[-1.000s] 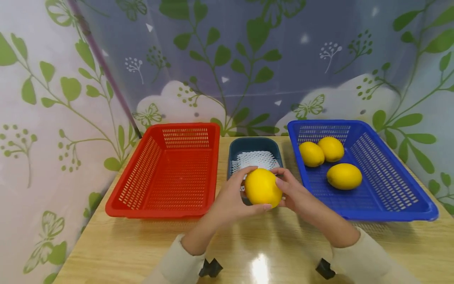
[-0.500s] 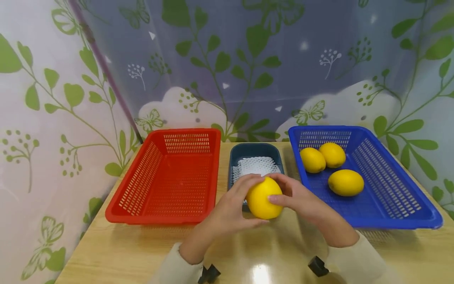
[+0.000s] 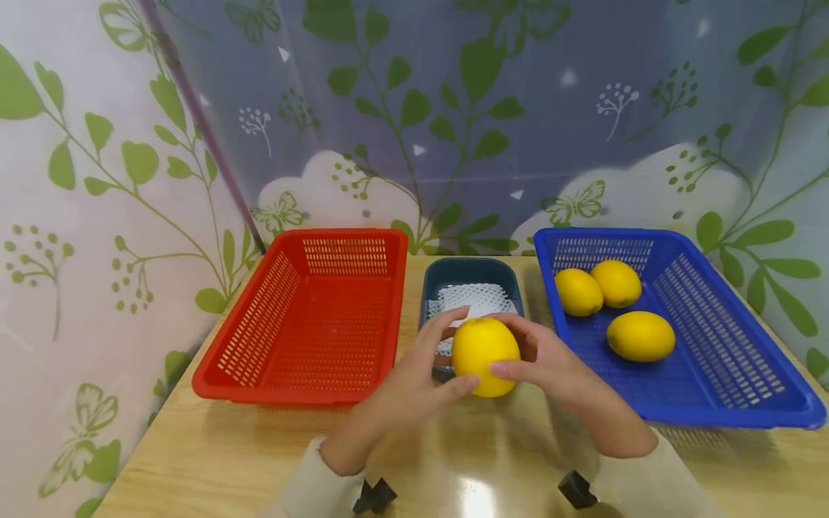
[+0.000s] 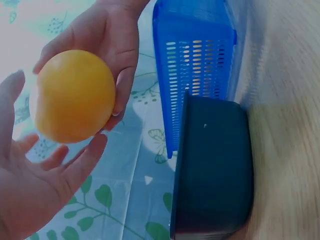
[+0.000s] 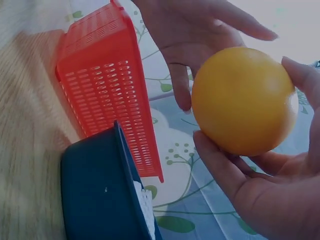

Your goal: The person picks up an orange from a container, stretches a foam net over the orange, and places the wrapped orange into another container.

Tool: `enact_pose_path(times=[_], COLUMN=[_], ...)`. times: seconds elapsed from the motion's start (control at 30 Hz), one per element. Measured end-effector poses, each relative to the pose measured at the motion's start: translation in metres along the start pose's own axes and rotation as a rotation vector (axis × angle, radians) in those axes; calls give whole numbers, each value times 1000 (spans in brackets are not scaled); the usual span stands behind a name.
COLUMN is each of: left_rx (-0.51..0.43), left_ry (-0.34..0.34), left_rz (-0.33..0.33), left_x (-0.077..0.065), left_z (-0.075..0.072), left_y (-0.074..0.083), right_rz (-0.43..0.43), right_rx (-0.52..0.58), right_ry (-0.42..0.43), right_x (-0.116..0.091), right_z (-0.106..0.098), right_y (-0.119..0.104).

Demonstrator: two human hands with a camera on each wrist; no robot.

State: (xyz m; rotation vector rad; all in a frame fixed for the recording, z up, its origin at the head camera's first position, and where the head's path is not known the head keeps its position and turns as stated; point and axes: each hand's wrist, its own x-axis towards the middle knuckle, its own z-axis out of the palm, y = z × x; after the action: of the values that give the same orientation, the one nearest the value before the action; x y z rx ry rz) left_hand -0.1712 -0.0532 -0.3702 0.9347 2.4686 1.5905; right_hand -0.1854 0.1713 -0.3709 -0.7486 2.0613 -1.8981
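A round yellow fruit (image 3: 487,357), smooth-skinned with a soft sheen, sits just right of centre and below the middle of the head view, raised between 2 bare hands. The right hand (image 3: 550,367) curls its fingers and thumb about the fruit and has hold of it; its thumb lies across the front of the skin. The left hand (image 3: 414,385) is cupped loosely on the other side, fingers apart, and in the right wrist view its thumb stands clear of the fruit; how firmly its other fingers touch, I cannot tell. Behind the hands, at centre, is a dark teal tray (image 3: 471,267) with rounded corners, holding white foam netting (image 3: 476,295) of a diamond-like mesh. Left of centre stands a red basket (image 3: 337,331), a slotted, flaring rectangle of plastic. At the right of the frame a blue basket (image 3: 699,414) of similar shape holds 3 lemon-shaped fruits (image 3: 641,337): 2 side by side toward the back, 1 nearer. All 3 containers rest on a pale wood-grained table (image 3: 259,460) with a glossy glare at lower centre. Fabric (image 3: 550,129) printed with green leaves and butterflies rises behind. Cream sleeves (image 3: 654,485) enter from below.
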Motion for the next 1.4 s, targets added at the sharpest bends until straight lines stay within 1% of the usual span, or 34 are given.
enact_pose_path(times=[0.1,0.2,0.3,0.4,0.57,0.67,0.77,0.83,0.9,0.97,1.0,1.03,1.1,1.13,1.2,1.3,1.37,1.4], left_rx=[-124,-208,-221,-208,-200,-193,-181,-179,-171,-161,-150,-136,-104,-90,-32,28,49,41], left_ry=[19,22,20,18,1,-7,7,22,34,34,28,16,-29,-61,-138,-260,-333,-371], left_rz=[-56,-99,-131,-124,-90,-86,-102,-112,-124,-133,-136,-142,-148,-145,-116,-52,-14,-9], left_x=[1,1,2,3,2,1,-1,-2,-3,-4,-3,-3,-3,-3,-3,-2,-1,0], left_z=[-5,-7,-6,-5,-5,-6,-6,-6,-6,-7,-7,-7,-7,-6,-5,-1,3,5], left_y=[0,-2,-3,-3,-2,-1,0,0,0,0,0,-1,-2,-3,-6,-12,-15,-17], right_rz=[-17,-47,-104,-165,-227,-248,-257,-236,-221,-202,-190,-184,-159,-134,-81,-18,1,8], right_rx=[-32,-117,-228,-311,-385,-411,-395,-344,-276,-218,-195,-184,-193,-205,-230,-271,-288,-298], right_ry=[29,53,80,110,130,125,85,45,26,51,83,123,213,253,309,340,347,350], right_x=[2,2,1,0,-1,-1,-1,-1,0,1,2,3,4,5,6,8,9,10], right_z=[4,9,15,19,21,21,21,20,19,18,18,18,17,17,16,14,13,13], right_y=[0,1,2,2,2,4,4,3,1,-2,-3,-3,-4,-3,-2,1,4,6])
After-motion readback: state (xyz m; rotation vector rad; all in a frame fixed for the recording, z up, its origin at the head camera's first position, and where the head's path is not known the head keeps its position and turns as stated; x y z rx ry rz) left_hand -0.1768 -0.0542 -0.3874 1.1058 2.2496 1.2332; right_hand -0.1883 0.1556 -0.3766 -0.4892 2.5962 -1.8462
